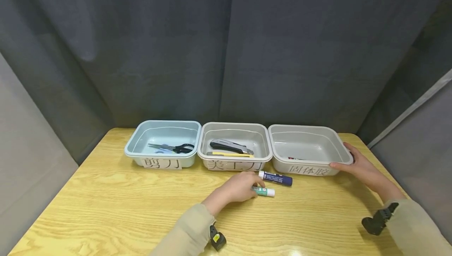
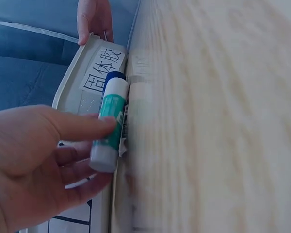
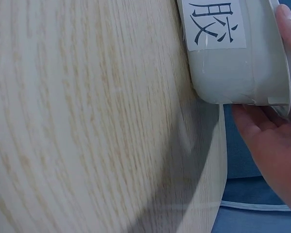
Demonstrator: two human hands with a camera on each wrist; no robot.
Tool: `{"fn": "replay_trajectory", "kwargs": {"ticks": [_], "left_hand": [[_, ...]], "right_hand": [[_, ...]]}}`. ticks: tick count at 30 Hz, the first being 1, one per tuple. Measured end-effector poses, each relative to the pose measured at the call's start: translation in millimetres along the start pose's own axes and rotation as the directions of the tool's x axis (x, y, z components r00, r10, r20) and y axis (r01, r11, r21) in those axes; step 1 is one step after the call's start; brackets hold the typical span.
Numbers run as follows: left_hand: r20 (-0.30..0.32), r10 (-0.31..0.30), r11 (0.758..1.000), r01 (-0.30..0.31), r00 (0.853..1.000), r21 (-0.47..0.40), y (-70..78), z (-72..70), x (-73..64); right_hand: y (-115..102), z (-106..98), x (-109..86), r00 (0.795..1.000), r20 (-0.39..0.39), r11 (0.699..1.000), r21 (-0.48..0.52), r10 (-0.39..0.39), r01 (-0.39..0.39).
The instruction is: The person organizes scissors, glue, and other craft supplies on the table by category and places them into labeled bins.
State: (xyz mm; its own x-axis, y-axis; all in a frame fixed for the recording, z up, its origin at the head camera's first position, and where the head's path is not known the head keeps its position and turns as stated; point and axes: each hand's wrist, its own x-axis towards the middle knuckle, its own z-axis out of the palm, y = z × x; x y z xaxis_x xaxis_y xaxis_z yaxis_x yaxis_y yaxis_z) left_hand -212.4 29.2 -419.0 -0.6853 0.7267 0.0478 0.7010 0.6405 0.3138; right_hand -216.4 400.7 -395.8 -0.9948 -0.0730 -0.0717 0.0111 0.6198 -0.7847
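Note:
My left hand (image 1: 241, 186) pinches a green glue stick (image 1: 263, 191) with white ends, low over the table. In the left wrist view the thumb lies across the label of that glue stick (image 2: 111, 114), fingers on its other side. Just behind it lies a dark blue glue stick (image 1: 277, 178) with a white end. At the far right, my right hand (image 1: 361, 168) grips the corner of a grey bin (image 1: 306, 129), thumb at the front rim. The right wrist view has the fingers of the right hand (image 3: 271, 131) under the rim of this bin (image 3: 223, 75).
A light blue bin (image 1: 164, 122) with scissors (image 1: 173, 148) and a middle grey bin (image 1: 234, 125) with a utility knife (image 1: 229, 146) and a yellow cutter (image 1: 229, 155) stand left of the right bin. All carry paper labels. Dark curtain (image 1: 226, 52) hangs behind the wooden table (image 1: 123, 209).

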Motion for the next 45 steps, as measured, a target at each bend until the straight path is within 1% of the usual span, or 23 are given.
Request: {"fn": "replay_trajectory", "kwargs": {"ticks": [3,11,16,20,21,24,27,28,31,34,38,40,43,45], "left_hand": [[-0.006,0.027,1.0,-0.027,1.0,-0.006,2.3,-1.2,1.9],[-0.056,0.069,0.997,-0.07,0.996,-0.019,11.1,-6.3,6.4],[-0.115,0.121,0.99,-0.128,0.986,-0.052,17.5,-11.5,11.6],[-0.162,0.145,0.988,-0.153,0.976,-0.035,22.5,-17.0,18.0],[-0.171,0.148,0.988,-0.155,0.974,-0.027,23.7,-18.5,19.7],[-0.19,0.157,0.987,-0.162,0.969,-0.012,27.2,-23.3,25.9],[-0.202,0.153,0.987,-0.158,0.967,-0.006,30.1,-29.3,32.2],[-0.206,0.147,0.988,-0.153,0.967,-0.012,30.8,-31.5,34.6],[-0.218,0.119,0.991,-0.129,0.969,-0.035,31.6,-37.0,41.9],[-0.239,0.103,0.991,-0.119,0.966,-0.053,30.3,-40.4,50.3],[-0.265,0.114,0.99,-0.13,0.958,-0.046,27.4,-42.1,61.3],[-0.276,0.11,0.991,-0.128,0.955,-0.049,26.1,-41.5,66.3],[-0.284,0.093,0.991,-0.115,0.954,-0.062,25.1,-39.5,73.9],[-0.286,0.082,0.994,-0.101,0.955,-0.052,24.9,-38.1,78.8]], "right_hand": [[-1.1,-0.7,-0.2,1.0,-0.003,1.0,-0.003,-0.003,0.003],[-1.1,0.2,0.7,1.0,0.007,1.0,0.007,0.0,0.0],[-2.7,0.7,0.7,1.0,0.006,1.0,0.008,-0.005,0.005],[-2.0,1.3,1.9,1.0,0.005,1.0,0.006,-0.004,0.004],[-2.0,1.8,2.2,1.0,-0.004,1.0,-0.004,0.007,-0.007],[-1.2,2.5,2.7,1.0,-0.006,1.0,0.013,0.002,-0.002],[-1.0,3.3,2.8,1.0,-0.005,1.0,0.017,0.006,-0.006],[-0.7,3.4,2.7,1.0,0.004,1.0,0.027,-0.005,0.005],[-0.6,3.6,2.4,1.0,0.007,1.0,0.015,0.001,-0.002],[0.3,3.5,2.1,1.0,0.005,1.0,0.008,0.001,-0.002],[0.5,3.1,1.1,1.0,0.0,1.0,0.002,-0.007,0.007],[0.0,2.6,0.2,1.0,0.0,1.0,-0.003,-0.012,0.012],[0.3,1.7,-0.5,1.0,0.003,1.0,-0.006,-0.014,0.014],[1.0,1.2,-0.6,1.0,0.005,1.0,-0.01,-0.012,0.012]]}}
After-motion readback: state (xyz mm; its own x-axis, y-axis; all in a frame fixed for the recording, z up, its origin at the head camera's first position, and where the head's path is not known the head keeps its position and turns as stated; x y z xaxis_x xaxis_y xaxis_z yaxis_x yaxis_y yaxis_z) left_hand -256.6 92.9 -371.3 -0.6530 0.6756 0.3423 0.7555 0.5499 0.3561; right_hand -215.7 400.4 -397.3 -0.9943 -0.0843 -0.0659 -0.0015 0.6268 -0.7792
